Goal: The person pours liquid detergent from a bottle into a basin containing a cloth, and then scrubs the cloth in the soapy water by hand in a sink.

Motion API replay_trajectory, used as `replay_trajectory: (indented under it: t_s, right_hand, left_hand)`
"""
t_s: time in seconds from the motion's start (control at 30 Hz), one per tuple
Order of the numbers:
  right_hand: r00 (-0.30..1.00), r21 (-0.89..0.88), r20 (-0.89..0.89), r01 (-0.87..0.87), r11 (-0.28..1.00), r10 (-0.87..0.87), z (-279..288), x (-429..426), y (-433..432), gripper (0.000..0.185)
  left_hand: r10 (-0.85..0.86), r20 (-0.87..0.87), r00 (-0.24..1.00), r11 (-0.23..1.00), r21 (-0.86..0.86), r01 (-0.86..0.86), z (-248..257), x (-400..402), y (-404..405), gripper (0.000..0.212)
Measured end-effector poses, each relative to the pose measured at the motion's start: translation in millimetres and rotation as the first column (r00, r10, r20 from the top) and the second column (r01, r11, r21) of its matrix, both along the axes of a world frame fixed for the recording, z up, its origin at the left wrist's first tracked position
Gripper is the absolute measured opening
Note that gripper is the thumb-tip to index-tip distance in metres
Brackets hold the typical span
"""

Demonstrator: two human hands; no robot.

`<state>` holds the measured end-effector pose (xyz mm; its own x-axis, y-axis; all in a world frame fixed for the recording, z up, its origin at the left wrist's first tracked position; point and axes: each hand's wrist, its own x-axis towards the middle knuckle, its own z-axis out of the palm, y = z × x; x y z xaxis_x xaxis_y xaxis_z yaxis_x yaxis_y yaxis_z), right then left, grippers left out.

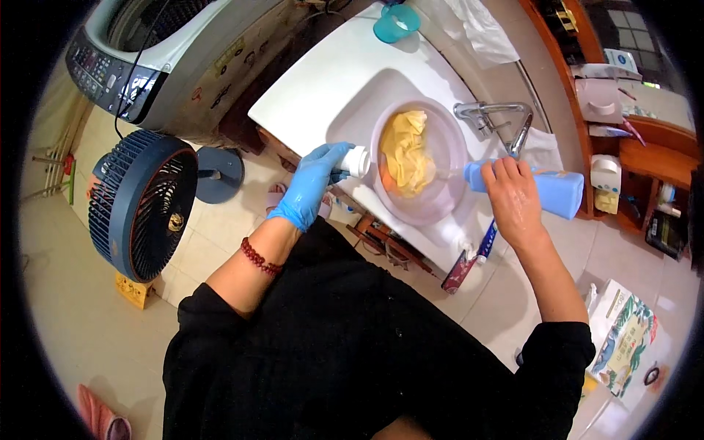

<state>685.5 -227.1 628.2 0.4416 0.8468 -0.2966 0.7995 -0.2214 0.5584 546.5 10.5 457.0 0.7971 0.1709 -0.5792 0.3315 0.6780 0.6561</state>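
Observation:
In a blue rubber glove, my left hand (pixel 316 179) grips a white cap (pixel 358 161) just left of the basin's rim. My bare right hand (pixel 514 201) is wrapped around a blue plastic bottle (pixel 560 192). The bottle lies nearly level in the picture, its mouth pointing left over the right rim of a pale pink plastic basin (pixel 457 144). Wet yellow cloth (pixel 406 157) lies bunched in the basin, with an orange patch (pixel 388 180) at its lower left. Whether liquid is leaving the bottle, I cannot tell. The basin sits in a white sink (pixel 308 104).
A chrome faucet (pixel 495 113) rises behind the basin. The teal cup (pixel 396 23) stands on the sink's far corner. Toothpaste (pixel 487 242) lies at the near right edge. To the left are a washing machine (pixel 192 82) and a dark blue fan (pixel 143 206); a tissue pack (pixel 621 338) is at lower right.

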Motion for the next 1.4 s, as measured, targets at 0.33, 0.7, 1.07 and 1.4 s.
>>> replay_trajectory:
  t_s: [0.33,0.7,1.07,1.4]
  right_hand:
    - [1.0,0.004,-0.001,0.021,1.0,-0.021,6,-6,5,0.018]
    - [0.998,0.071,-0.024,0.068,0.995,-0.066,8,-12,11,0.022]
    - [0.933,0.205,-0.166,0.348,0.915,-0.318,-100,-6,-61,0.03]
    - [0.952,0.222,-0.163,0.293,0.93,-0.261,-111,1,-80,0.039]
  left_hand:
    - [-0.044,-0.009,0.999,0.998,0.035,0.044,3,-3,1,0.032]
    - [-0.035,0.005,0.999,0.999,0.013,0.035,7,-5,2,0.035]
    - [0.018,0.001,1.0,0.999,0.033,-0.018,-9,-9,6,0.037]
    - [-0.023,-0.025,0.999,0.999,0.039,0.024,-8,3,0,0.036]
